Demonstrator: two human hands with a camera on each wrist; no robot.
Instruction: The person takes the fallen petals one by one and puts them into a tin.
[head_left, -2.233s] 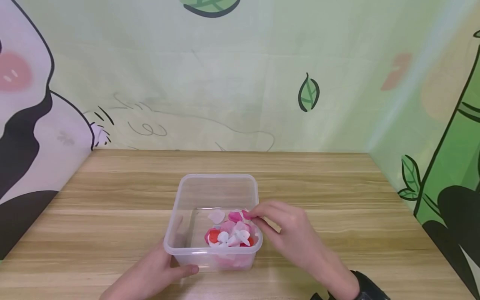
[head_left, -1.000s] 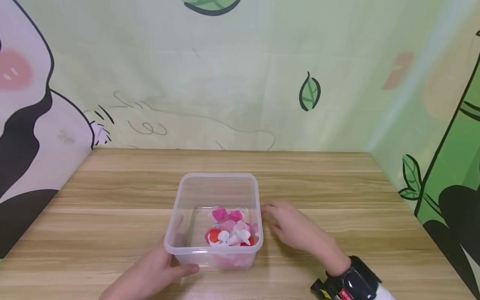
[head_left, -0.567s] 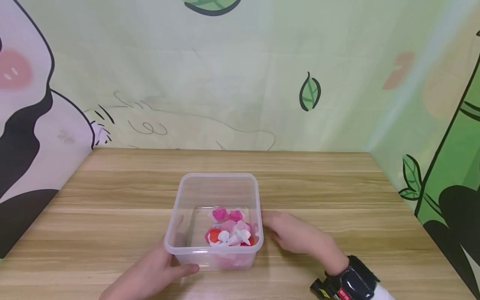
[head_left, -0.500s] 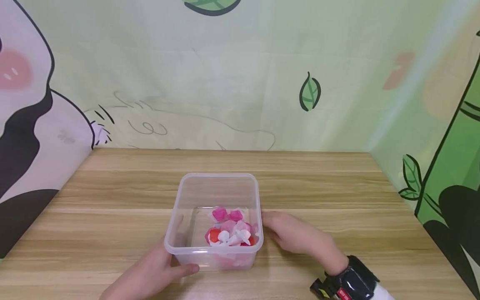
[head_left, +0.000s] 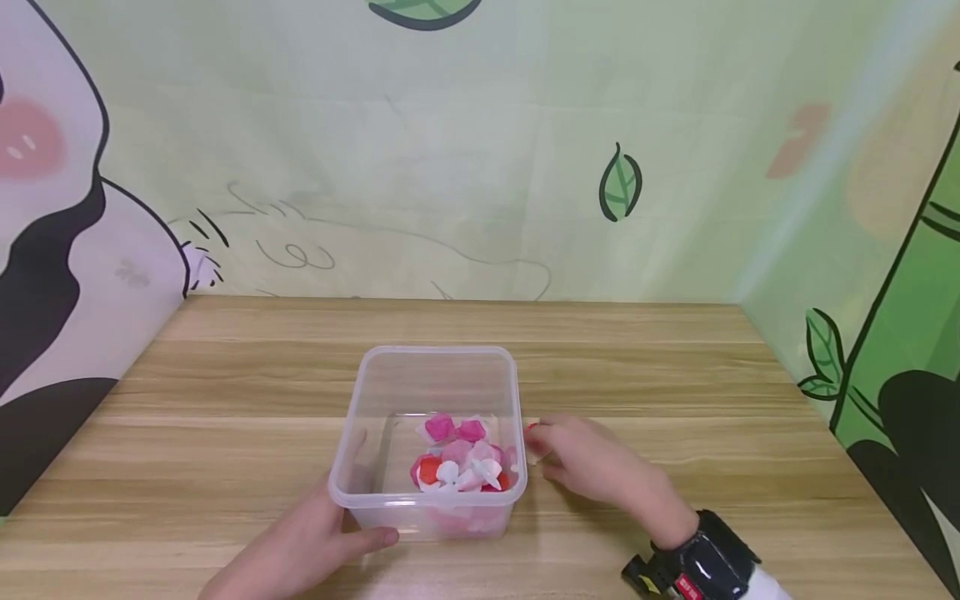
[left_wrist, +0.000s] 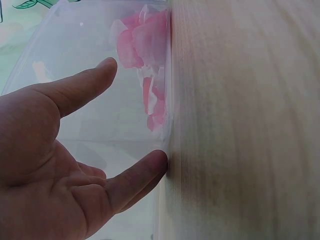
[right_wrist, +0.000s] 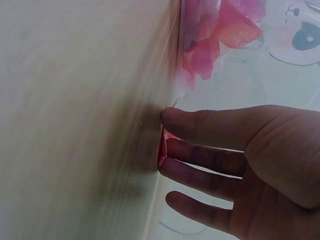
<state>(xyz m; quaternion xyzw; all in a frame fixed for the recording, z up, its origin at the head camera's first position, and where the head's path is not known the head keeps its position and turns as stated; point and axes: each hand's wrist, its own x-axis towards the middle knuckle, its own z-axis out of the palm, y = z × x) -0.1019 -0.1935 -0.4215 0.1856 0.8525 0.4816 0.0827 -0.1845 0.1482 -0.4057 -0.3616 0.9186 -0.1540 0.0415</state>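
The clear plastic box (head_left: 442,502) stands on the wooden table, with pink, red and white artificial petals (head_left: 457,454) heaped toward its near right. My left hand (head_left: 311,533) rests against its near left corner, the thumb along the front wall and the fingers along the left side. In the left wrist view these fingers (left_wrist: 142,175) reach down to the tabletop, fairly straight. Just outside the right wall, my right hand (head_left: 592,458) is low at the table. Its thumb and fingers pinch a red petal (right_wrist: 162,150), mostly hidden by the fingertips.
The wooden tabletop (head_left: 225,375) runs back to a green cartoon backdrop (head_left: 480,167) with a panda and leaves. A black wrist device (head_left: 705,554) sits on the right forearm.
The right hand let a pink petal drop into the box, then moved down outside the right wall. Now it has drawn slightly back with red at its fingertips. The left hand stayed put.
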